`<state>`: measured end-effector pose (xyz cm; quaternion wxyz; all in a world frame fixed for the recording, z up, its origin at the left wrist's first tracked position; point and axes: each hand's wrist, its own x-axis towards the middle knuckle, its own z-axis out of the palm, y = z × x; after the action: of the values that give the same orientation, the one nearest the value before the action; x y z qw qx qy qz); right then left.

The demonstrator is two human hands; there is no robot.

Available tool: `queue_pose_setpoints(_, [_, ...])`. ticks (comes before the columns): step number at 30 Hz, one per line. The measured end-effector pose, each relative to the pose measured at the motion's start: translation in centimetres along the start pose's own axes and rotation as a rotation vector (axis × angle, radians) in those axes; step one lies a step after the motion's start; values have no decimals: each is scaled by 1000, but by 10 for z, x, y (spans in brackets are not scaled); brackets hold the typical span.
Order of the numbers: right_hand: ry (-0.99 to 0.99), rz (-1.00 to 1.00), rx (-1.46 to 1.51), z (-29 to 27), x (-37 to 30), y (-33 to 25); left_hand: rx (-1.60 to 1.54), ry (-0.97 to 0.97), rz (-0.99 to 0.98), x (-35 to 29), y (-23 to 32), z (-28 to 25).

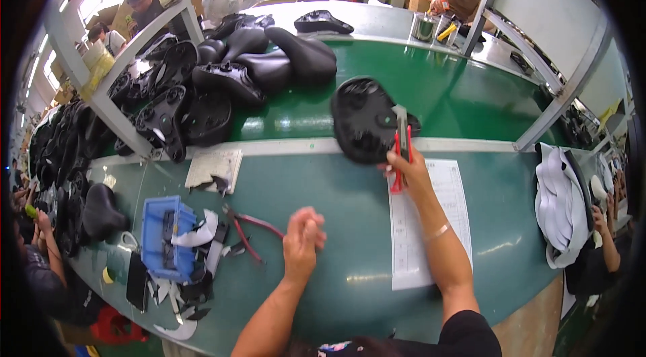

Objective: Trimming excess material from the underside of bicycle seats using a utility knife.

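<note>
A black bicycle saddle (pixel 363 118) lies underside up across the green belt, near its front rail. My right hand (pixel 410 172) is closed around red-handled pliers (pixel 404 138), whose grey head reaches over the right part of the saddle. Whether the jaws bite on the saddle cannot be made out. Above the table, my left hand (pixel 303 242) is curled shut, with nothing showing in it. A second pair of red-handled pliers (pixel 250 229) rests left of that hand. A printed paper sheet (pixel 431 222) lies beneath my right forearm.
Left of me stands a blue bin (pixel 165 239) among black and white scraps. A notebook (pixel 214 170) lies behind it. Black saddles (pixel 249 64) pile up at the back left. Metal posts (pixel 108 94) rise at the belt's sides. White curved pieces (pixel 562 205) hang at right. Several people work around.
</note>
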<state>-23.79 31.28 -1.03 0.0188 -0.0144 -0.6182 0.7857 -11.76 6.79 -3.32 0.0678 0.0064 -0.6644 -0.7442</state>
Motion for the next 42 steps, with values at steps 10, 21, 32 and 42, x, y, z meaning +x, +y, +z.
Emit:
queue_pose_setpoints(10, [-393, 0, -637, 6, -193, -28, -208, -454, -463, -25, 33, -68])
queue_pose_setpoints(21, [-638, -458, -1277, 37, -230, -59, 27, -307, -524, -41, 102, -80])
queue_pose_setpoints(32, [-313, -167, -1143, 49, -340, 2, 28, -109, -394, -68, 85, -85])
queue_pose_setpoints(42, [-150, -482, -770, 86, -259, -6, -28, 55, -332, -114, 77, -96])
